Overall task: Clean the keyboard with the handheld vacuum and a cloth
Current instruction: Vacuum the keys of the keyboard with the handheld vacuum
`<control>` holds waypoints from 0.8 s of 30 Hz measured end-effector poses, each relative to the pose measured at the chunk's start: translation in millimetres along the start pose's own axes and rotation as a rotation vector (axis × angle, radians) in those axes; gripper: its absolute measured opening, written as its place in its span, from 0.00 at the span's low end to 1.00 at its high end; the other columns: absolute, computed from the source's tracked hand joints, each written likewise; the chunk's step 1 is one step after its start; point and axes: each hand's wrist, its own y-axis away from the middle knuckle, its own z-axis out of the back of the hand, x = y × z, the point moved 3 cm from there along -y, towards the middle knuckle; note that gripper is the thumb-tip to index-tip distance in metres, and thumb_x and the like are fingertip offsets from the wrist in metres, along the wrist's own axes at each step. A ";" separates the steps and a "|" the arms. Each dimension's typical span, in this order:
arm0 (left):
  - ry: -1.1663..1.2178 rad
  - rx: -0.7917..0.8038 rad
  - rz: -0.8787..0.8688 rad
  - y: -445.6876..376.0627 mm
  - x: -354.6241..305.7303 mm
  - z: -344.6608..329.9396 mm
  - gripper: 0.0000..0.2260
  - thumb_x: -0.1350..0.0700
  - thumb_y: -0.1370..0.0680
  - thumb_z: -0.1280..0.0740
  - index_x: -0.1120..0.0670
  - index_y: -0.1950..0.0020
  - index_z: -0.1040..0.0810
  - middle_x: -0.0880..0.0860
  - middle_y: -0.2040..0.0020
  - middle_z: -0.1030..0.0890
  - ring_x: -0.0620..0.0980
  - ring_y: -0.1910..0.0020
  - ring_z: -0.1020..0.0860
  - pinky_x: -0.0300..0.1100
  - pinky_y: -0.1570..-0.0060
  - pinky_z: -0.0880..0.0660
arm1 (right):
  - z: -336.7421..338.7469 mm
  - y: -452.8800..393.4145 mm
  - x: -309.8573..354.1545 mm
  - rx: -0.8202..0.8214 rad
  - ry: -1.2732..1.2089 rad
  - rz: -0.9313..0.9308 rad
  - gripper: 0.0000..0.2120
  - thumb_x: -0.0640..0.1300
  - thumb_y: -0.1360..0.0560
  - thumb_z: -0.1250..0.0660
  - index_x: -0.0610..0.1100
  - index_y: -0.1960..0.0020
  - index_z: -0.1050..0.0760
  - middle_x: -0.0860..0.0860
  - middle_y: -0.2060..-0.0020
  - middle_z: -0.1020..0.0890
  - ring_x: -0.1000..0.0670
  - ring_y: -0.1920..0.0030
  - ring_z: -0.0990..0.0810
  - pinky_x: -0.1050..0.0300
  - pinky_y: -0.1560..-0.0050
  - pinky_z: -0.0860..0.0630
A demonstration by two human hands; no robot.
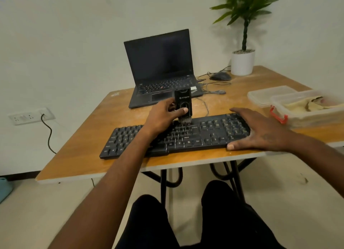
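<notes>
The person is sitting at a worn orange-brown wooden table [89,141], and the long black full-size plastic keyboard [175,137] is lying along its near edge, its long axis running left to right and angled slightly, with the right end a little farther from the person than the left.

The left hand [163,116] is gripping the small black box-shaped handheld vacuum [183,104], fingers wrapped round the body and the thumb pressing across its front. The vacuum is standing upright, its brush nozzle pointing down and touching, or just about touching, the top rows of keys right of the keyboard's middle.

The right hand [260,131] is lying flat over the number-pad end, fingers straight and spread toward the far edge, the thumb hooking the near edge, apparently bracing the board against sliding.

The relation that matters is this: most of the keys are lying to the left of the nozzle and toward the person, along the keyboard's long axis, so the next passes would likely be running sideways along the rows, the left hand being the nearer one for that stretch. The keys under the right palm are being covered, so that hand would need to shift before the nozzle reaches them.

A cream-coloured crumpled cloth [305,104] is sitting in a clear plastic tub with a red clasp [279,116], just beyond the right hand.
</notes>
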 end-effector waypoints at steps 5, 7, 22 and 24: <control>0.152 0.106 -0.006 25.7 -9.3 0.4 0.16 0.50 0.19 0.28 0.51 0.32 0.21 0.51 0.43 0.13 0.47 0.47 0.14 0.53 0.41 0.17 | 2.2 0.8 3.3 -0.005 -0.010 0.000 0.62 0.83 0.45 0.31 0.60 0.20 0.51 0.56 0.23 0.37 0.53 0.28 0.34 0.45 0.29 0.30; 0.247 0.174 0.014 41.9 -9.6 -1.5 0.16 0.51 0.19 0.28 0.52 0.32 0.21 0.51 0.42 0.13 0.48 0.46 0.14 0.50 0.41 0.17 | 2.7 0.7 4.0 -0.002 -0.011 0.008 0.62 0.83 0.45 0.31 0.60 0.20 0.52 0.58 0.23 0.38 0.55 0.28 0.35 0.47 0.29 0.31; 0.052 -0.027 -0.027 5.6 0.4 -10.3 0.24 0.47 0.20 0.27 0.49 0.26 0.24 0.47 0.34 0.17 0.41 0.40 0.20 0.34 0.43 0.24 | 1.5 3.3 7.1 0.025 -0.005 -0.013 0.60 0.84 0.45 0.32 0.64 0.22 0.53 0.62 0.25 0.39 0.61 0.31 0.38 0.53 0.28 0.33; 0.076 -0.020 -0.007 0.0 0.3 -11.7 0.24 0.47 0.21 0.27 0.49 0.26 0.25 0.48 0.34 0.17 0.42 0.39 0.20 0.34 0.44 0.25 | 2.4 3.7 8.5 0.025 -0.006 -0.018 0.60 0.84 0.45 0.32 0.64 0.22 0.53 0.62 0.25 0.39 0.61 0.31 0.38 0.52 0.29 0.32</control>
